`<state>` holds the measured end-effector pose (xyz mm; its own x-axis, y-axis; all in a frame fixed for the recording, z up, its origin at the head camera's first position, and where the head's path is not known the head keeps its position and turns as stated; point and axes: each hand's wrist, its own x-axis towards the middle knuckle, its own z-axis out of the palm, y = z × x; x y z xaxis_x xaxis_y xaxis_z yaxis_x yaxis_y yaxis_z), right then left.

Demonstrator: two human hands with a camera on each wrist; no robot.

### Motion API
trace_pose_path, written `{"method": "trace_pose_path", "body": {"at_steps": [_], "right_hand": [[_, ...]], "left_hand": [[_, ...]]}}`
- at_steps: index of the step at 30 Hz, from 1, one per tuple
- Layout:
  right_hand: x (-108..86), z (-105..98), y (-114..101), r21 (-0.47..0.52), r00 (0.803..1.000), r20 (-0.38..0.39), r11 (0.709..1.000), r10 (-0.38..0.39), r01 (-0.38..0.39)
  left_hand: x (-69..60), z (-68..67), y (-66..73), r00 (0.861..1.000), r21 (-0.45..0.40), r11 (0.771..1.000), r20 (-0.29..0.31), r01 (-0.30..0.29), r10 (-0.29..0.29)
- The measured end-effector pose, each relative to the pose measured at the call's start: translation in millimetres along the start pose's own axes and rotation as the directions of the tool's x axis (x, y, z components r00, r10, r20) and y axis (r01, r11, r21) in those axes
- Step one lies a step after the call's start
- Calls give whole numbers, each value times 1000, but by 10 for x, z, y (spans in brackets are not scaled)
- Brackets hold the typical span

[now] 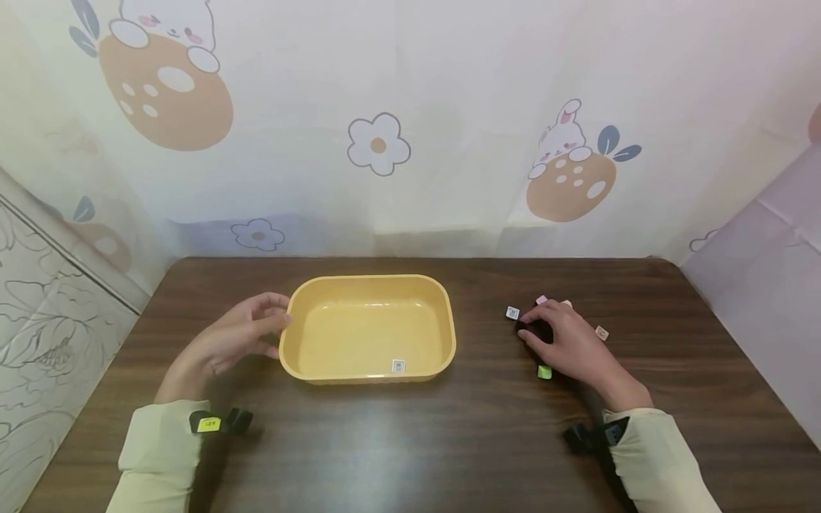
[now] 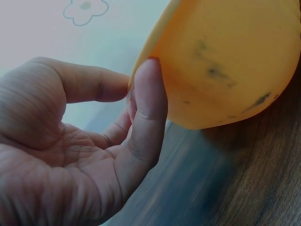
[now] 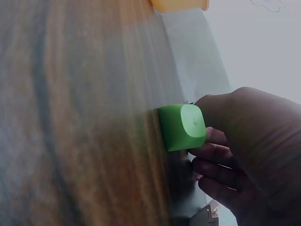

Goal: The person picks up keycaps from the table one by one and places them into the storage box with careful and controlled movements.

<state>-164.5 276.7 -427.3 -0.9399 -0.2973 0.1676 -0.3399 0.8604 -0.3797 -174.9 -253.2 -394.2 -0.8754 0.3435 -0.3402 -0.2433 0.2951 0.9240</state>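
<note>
At the left end of a yellow plastic basin [image 1: 368, 376], my left hand [image 1: 246, 328] pinches the rim. The left wrist view has a finger [image 2: 149, 101] flat on its outer wall and the thumb at the rim's edge. A white keycap [image 1: 398, 366] lies inside the basin. My right hand [image 1: 574, 345] is low over the table, thumb and forefinger around a small black keycap [image 1: 519, 325], mostly hidden. Near that hand lie a white keycap [image 1: 512, 313], a pink one [image 1: 541, 300], a beige one [image 1: 601, 333] and a green keycap [image 3: 181, 128] marked with an arrow.
The dark wooden table [image 1: 385, 449] meets a printed curtain [image 1: 449, 199] along its back edge. Another pale keycap [image 1: 567, 304] shows partly behind the right hand. Wrist cameras are strapped over both sleeves.
</note>
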Motion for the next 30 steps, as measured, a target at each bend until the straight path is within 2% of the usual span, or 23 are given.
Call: {"method": "trace_pose_path", "body": {"at_steps": [10,20,30], "right_hand": [[-12,3,-8,15,1000,19,1000,11,-11],[3,-28,-32,36,1000,3,999,23,-23],[30,-16,-46,27,1000,-23,1000,-10,11]], "left_hand": [[-27,5,-13,1000,-17,1000,-2,-6,6],[-21,2,-4,1000,-14,1000,-1,-7,7],[-22,-5,-12,1000,-13,1000,2,-8,8]]}}
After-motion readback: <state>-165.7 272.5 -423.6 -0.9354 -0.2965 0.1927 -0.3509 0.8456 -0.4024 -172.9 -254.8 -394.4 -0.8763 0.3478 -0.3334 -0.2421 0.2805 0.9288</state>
